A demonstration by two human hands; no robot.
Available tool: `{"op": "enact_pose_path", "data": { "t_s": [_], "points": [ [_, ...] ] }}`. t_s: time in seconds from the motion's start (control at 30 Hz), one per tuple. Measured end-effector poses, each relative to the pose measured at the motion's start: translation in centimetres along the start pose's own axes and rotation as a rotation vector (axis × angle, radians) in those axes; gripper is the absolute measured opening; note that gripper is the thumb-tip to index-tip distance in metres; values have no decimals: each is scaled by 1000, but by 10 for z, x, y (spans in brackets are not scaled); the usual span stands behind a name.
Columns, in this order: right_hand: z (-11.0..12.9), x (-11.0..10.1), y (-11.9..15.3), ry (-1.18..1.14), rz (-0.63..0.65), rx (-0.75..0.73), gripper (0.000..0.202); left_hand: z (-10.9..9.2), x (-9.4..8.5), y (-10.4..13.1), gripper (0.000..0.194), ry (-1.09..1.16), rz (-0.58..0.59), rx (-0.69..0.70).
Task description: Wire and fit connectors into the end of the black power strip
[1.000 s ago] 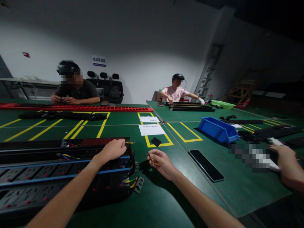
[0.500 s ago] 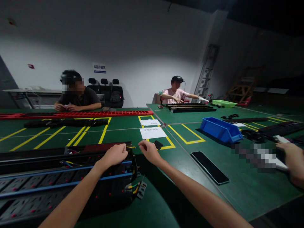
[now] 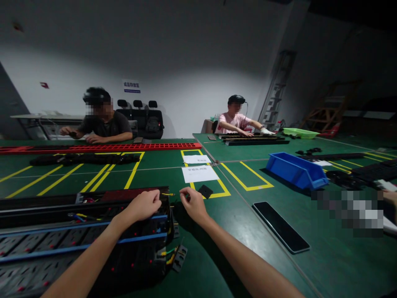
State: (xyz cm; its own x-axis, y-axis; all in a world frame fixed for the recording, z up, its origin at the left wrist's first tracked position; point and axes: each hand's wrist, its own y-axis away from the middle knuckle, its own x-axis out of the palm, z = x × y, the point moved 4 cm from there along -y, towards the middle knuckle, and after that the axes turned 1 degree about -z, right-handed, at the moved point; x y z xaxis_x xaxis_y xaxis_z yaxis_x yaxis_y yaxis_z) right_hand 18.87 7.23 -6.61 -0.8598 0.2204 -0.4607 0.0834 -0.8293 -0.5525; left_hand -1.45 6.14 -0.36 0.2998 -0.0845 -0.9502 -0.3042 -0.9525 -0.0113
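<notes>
My left hand (image 3: 145, 204) is closed at the right end of the long black rails (image 3: 124, 209); whatever its fingers pinch is hidden. From that end a short yellow wire (image 3: 168, 194) sticks out toward my right hand (image 3: 192, 203). The right hand's fingers are curled together just beyond the wire tip, with anything between them too small to make out. A small black square plate (image 3: 205, 191) lies right of it. Below my left wrist are black socket strips (image 3: 62, 236) with blue edges and red dots. A grey perforated plate (image 3: 179, 258) hangs on yellow and green wires at their end.
White paper sheets (image 3: 200, 174) lie past my hands. At the right are a phone (image 3: 281, 227), a blue bin (image 3: 294, 169) and another person's hand (image 3: 391, 198). Two people sit across the green table (image 3: 235, 231), behind a red grid rail (image 3: 149, 147) and black rails (image 3: 257, 141).
The view has shifted slightly. My hands keep nearly the same pose beside the wire. Across the table, the left person has raised a hand; the hand at the far right has moved outward.
</notes>
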Motion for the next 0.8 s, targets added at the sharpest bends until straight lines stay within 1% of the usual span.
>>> {"op": "enact_pose_path", "data": {
  "t_s": [0.23,0.6,0.8],
  "points": [
    [0,2,0,30,20,-7,15,0,0,-2,12,7,22,-3],
    [0,4,0,65,29,-44,16,-1,1,-2,13,2,22,-5],
    [0,4,0,73,43,-37,15,1,2,-3,13,16,21,8]
  ]
}}
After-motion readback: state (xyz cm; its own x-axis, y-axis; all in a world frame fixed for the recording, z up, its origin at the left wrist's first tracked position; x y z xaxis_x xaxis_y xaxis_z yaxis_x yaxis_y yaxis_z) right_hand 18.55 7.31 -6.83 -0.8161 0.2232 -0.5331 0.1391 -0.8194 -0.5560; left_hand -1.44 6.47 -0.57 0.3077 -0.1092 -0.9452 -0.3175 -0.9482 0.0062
